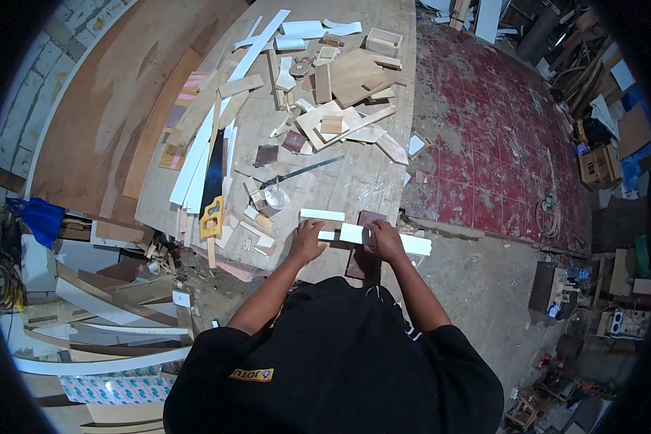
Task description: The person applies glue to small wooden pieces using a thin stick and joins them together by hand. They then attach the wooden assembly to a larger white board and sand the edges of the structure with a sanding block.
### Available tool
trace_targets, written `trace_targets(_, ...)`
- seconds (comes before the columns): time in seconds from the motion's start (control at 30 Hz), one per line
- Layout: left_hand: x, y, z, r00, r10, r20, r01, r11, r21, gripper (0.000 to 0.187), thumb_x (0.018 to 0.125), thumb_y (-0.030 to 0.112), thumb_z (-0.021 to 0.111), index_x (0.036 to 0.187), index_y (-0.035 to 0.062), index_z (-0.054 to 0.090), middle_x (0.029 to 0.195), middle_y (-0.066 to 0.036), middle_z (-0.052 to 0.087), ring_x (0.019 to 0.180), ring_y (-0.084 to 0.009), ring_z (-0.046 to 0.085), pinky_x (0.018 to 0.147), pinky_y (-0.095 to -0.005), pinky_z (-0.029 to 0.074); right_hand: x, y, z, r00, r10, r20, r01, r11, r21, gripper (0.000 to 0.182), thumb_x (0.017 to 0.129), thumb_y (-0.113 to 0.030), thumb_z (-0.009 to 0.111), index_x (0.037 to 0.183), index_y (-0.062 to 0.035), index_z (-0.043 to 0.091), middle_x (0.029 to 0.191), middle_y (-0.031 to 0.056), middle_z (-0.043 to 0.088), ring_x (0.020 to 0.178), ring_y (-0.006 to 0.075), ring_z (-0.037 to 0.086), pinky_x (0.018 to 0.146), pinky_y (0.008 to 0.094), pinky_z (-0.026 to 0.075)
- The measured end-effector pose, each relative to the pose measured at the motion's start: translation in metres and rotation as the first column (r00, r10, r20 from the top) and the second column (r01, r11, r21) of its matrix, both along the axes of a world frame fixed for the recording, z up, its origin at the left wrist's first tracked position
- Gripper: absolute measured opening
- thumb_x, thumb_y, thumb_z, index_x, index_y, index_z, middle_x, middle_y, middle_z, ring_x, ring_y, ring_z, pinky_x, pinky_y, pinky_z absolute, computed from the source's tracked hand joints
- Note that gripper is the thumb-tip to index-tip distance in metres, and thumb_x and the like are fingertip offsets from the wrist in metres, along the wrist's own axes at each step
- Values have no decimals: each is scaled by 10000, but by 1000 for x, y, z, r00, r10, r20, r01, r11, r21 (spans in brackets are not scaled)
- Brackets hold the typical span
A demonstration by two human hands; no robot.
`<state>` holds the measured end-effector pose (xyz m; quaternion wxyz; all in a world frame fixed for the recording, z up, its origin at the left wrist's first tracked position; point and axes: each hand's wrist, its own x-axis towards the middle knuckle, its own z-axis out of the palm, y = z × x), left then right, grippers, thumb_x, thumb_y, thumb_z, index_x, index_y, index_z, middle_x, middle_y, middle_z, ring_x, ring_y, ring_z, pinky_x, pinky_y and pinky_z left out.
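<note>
At the near edge of the workbench, my left hand has its fingers on the left end of a white-faced wooden piece. My right hand grips a white block beside it. A longer white strip reaches out to the right from under my right hand. Just beyond my left hand lies another white strip. A dark reddish-brown sheet lies partly under the pieces, and its lower part shows nearer my body.
Left on the bench lies a yellow-handled saw. A clear cup stands beside a dark file-like tool. Wood offcuts cover the far part. Curved boards are stacked at lower left.
</note>
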<state>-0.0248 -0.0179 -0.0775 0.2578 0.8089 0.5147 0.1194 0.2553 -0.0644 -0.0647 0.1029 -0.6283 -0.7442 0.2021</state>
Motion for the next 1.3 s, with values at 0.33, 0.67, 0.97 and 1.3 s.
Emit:
trace_targets(0.33, 7, -6, 5, 999, -42, 35, 38, 994, 102, 404, 798, 153, 694, 1181, 83, 583, 1077, -136, 620, 1084, -337, 578, 938, -496, 422, -3, 2, -17, 1000, 29, -8, -29, 995, -96, 654, 682, -295, 809, 1257, -69, 595, 1270, 174, 574, 1154, 368, 564, 974, 445, 493)
trace_targets(0.67, 8, -2, 16, 986, -34, -161, 42, 998, 46, 543, 775, 160, 717, 1278, 62, 536, 1279, -220, 565, 1201, -375, 530, 946, -521, 419, 1, 7, -8, 993, 120, 9, -119, 992, -28, 631, 692, -302, 792, 1245, -58, 610, 1237, 174, 593, 1131, 365, 573, 975, 440, 488)
trace_targets(0.97, 11, 31, 5, 938, -117, -326, 154, 984, 91, 743, 708, 162, 789, 1391, 116, 501, 1377, -202, 463, 1290, -379, 429, 1056, -522, 369, -7, 9, -14, 997, 79, 5, -79, 997, -24, 646, 677, -298, 800, 1249, -62, 614, 1237, 175, 593, 1136, 365, 573, 971, 441, 492)
trace_targets(1.3, 21, 35, 6, 907, -196, -373, 244, 966, 84, 544, 798, 84, 649, 1336, 128, 576, 1249, -164, 526, 1139, -324, 541, 966, -495, 417, 9, -9, -11, 1000, 3, -18, -3, 1000, -15, 648, 670, -276, 813, 1253, -75, 610, 1239, 173, 591, 1131, 372, 581, 954, 446, 503)
